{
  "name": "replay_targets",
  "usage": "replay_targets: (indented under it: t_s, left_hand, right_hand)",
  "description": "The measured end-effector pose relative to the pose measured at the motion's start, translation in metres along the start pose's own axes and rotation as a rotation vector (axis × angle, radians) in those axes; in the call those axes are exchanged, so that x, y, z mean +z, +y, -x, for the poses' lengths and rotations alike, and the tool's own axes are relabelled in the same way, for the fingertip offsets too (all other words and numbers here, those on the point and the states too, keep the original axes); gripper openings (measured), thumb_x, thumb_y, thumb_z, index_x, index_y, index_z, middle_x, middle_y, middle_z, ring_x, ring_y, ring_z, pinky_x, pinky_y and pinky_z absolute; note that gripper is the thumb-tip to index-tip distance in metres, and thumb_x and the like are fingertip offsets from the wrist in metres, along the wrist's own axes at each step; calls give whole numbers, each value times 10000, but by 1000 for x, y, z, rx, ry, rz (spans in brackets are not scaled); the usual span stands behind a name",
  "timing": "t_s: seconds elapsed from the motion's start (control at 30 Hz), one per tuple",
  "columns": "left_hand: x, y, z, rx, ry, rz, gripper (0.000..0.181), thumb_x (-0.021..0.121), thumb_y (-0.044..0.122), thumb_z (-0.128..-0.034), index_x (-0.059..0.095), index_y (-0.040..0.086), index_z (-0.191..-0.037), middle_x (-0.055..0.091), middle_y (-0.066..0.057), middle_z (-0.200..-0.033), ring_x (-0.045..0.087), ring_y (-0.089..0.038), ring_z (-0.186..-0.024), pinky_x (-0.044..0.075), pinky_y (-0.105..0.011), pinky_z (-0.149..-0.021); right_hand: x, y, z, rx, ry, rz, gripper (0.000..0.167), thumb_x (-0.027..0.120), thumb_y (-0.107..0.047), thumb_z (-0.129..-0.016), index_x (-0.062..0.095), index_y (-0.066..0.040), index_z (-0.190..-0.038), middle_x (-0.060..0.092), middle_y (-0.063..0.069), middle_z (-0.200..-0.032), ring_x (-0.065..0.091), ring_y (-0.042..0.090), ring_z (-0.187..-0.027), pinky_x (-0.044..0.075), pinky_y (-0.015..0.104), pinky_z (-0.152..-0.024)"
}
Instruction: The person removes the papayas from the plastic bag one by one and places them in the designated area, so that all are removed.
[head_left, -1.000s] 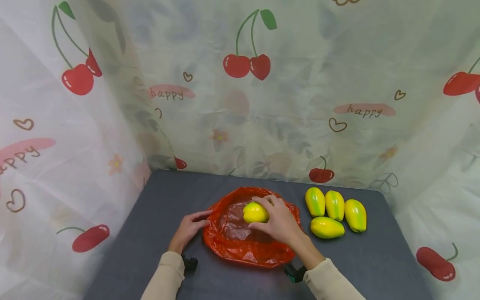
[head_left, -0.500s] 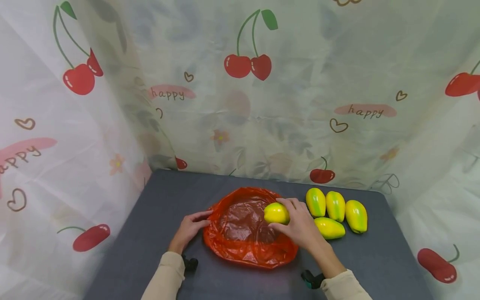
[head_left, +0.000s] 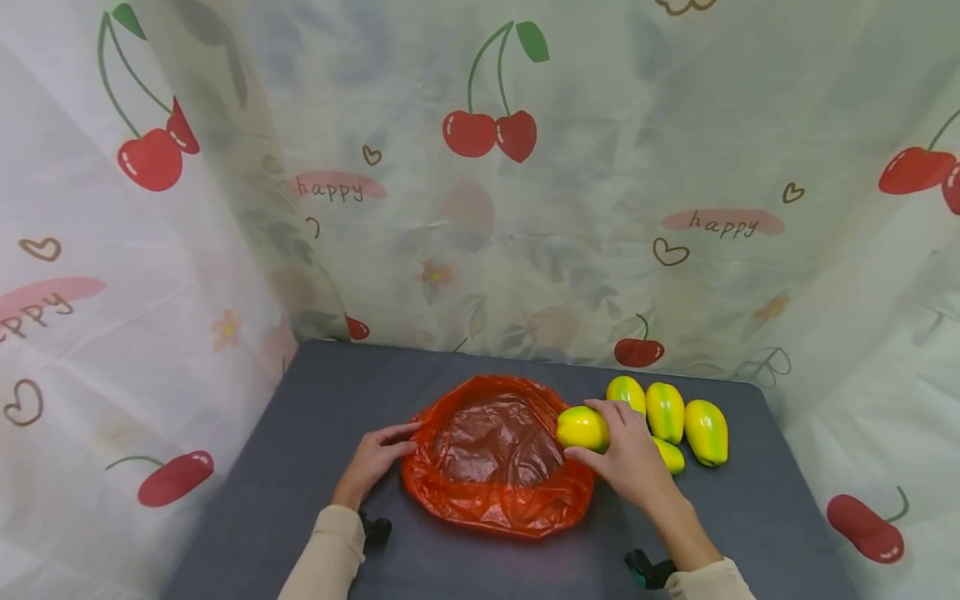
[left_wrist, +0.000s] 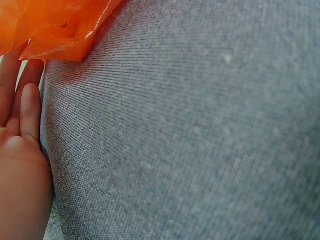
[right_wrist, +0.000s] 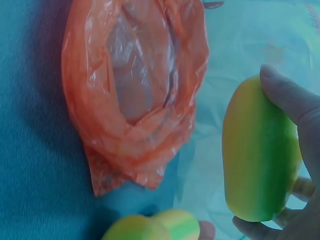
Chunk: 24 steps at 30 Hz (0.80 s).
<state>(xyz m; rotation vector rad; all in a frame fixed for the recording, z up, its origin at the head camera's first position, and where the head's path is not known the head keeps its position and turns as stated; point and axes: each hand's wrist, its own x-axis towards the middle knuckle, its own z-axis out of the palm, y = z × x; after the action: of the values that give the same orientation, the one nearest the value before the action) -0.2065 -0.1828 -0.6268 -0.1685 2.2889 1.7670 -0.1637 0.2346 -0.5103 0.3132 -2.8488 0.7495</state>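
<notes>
A red plastic bag (head_left: 495, 442) sits open-mouthed on the grey table, its bottom showing through the mouth. Straight fingers of my left hand (head_left: 372, 462) touch its left rim; in the left wrist view the fingertips of that hand (left_wrist: 22, 145) are hidden behind the orange-looking bag edge (left_wrist: 55, 30). My right hand (head_left: 633, 458) grips a yellow mango (head_left: 583, 428) with a green stripe, at the bag's right rim. In the right wrist view this held mango (right_wrist: 260, 150) lies between thumb and fingers, apart from the bag (right_wrist: 135, 125).
Several more mangoes stand in a group to the right, including one at the far right (head_left: 707, 432) and one in the middle (head_left: 664, 412). My right hand partly covers another (head_left: 669, 456). A printed curtain (head_left: 480, 242) encloses the table's back and sides.
My right hand has carried the mango rightward, from over the bag's mouth to its right rim near the other mangoes. The left hand has stayed at the bag's left rim.
</notes>
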Motion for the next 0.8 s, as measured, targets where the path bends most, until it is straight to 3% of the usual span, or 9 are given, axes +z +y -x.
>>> replay_targets:
  t_s: [0.53, 0.8]
  left_hand:
    - [1, 1, 1, -5, 7, 0, 347, 734, 290, -934, 727, 283, -1281, 612, -54, -1470, 491, -319, -1438, 370, -576, -1200]
    - [0, 1, 2, -3, 4, -4, 347, 728, 296, -939, 724, 283, -1286, 611, -56, -1472, 494, -321, -1435, 362, -583, -1203]
  right_hand:
    - [-27, 35, 13, 41, 66, 61, 802, 867, -472, -773, 528, -67, -1376, 556, 232, -1275, 522, 435, -1127, 490, 609, -909]
    - [-42, 52, 20, 104, 97, 78, 799, 821, -506, -818, 520, -13, -1369, 552, 256, -1258, 501, 452, -1092, 468, 589, -848]
